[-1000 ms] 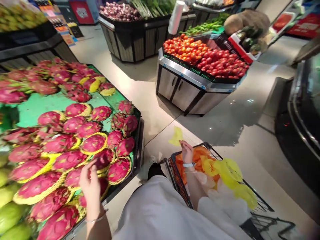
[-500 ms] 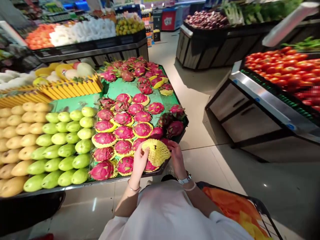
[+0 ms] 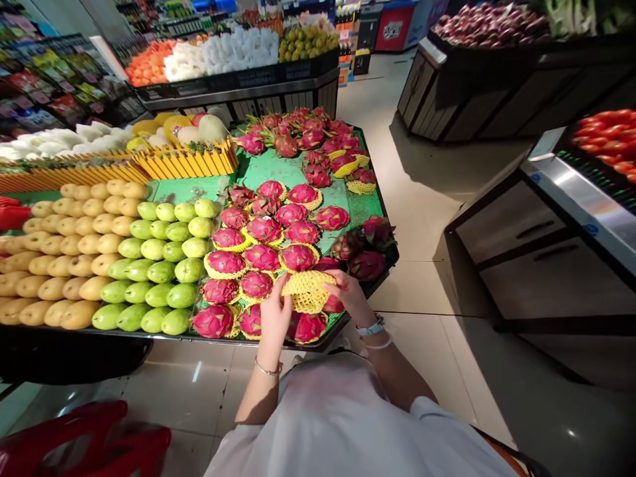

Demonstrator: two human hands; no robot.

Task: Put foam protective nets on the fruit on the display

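A yellow foam net sleeve [image 3: 308,290] is stretched between my two hands above the front of a dragon fruit display [image 3: 278,245]. My left hand [image 3: 275,317] pinches the sleeve's left edge; my right hand [image 3: 350,295], with a watch on the wrist, grips its right edge. Pink dragon fruits, many sitting in yellow nets, lie on a green mat [image 3: 278,173] below and beyond the sleeve. One dragon fruit [image 3: 309,326] lies right under my hands at the stand's front edge.
Green mangoes [image 3: 159,265] and yellow mangoes [image 3: 64,258] fill the stand to the left. A tomato stand [image 3: 596,192] with cabinet doors is on the right. Red baskets [image 3: 84,444] sit at the lower left. Tiled aisle floor [image 3: 427,192] runs between the stands.
My view swung left from the cart to the fruit stand. My right hand came from the cart with the yellow net; both hands now hold it, lower over the fruit.
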